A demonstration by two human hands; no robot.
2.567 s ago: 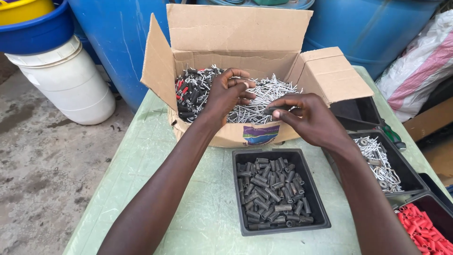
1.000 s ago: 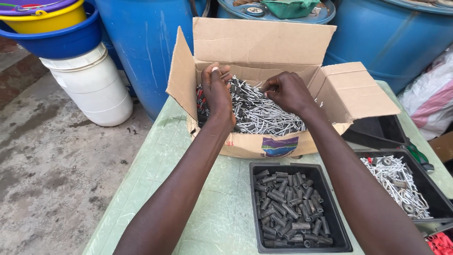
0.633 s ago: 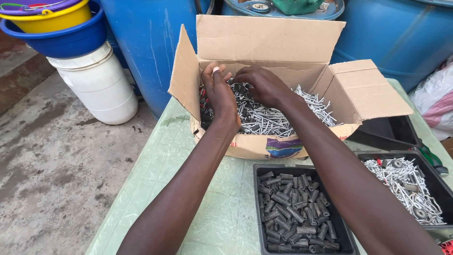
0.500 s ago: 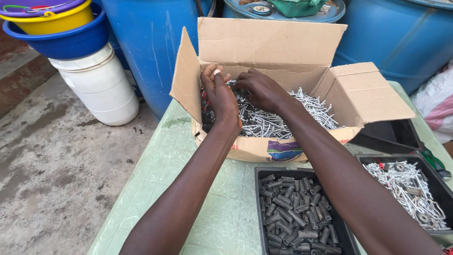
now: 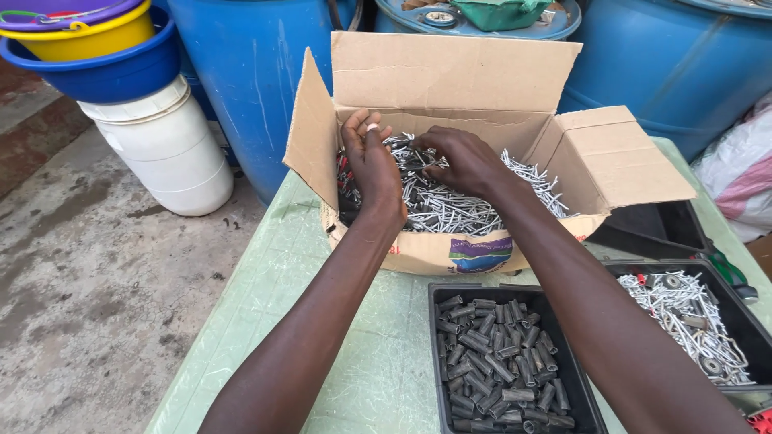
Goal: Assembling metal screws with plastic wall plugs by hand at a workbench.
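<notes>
An open cardboard box [image 5: 450, 80] stands on a pale green table [image 5: 281, 273]. It holds a heap of silver metal fasteners [image 5: 458, 205] mixed with some dark and red pieces. Both my hands are inside it at the back left. My left hand [image 5: 370, 161] has its fingers curled, pinching a small piece at the fingertips. My right hand [image 5: 462, 157] rests palm down on the heap, fingers bent into the pieces near my left hand. Whether it grips anything is hidden.
A black tray [image 5: 438, 293] of grey plastic sleeves [image 5: 498, 362] sits in front of the box. Another black tray [image 5: 744, 309] at the right holds silver fasteners [image 5: 683, 317]. Blue barrels [image 5: 249, 72] stand behind; a white bucket [image 5: 169, 153] with stacked bowls stands at left on the concrete floor.
Both hands have moved from the front middle of the box to its back left corner, and my right hand has closed in on my left. The view has shifted closer.
</notes>
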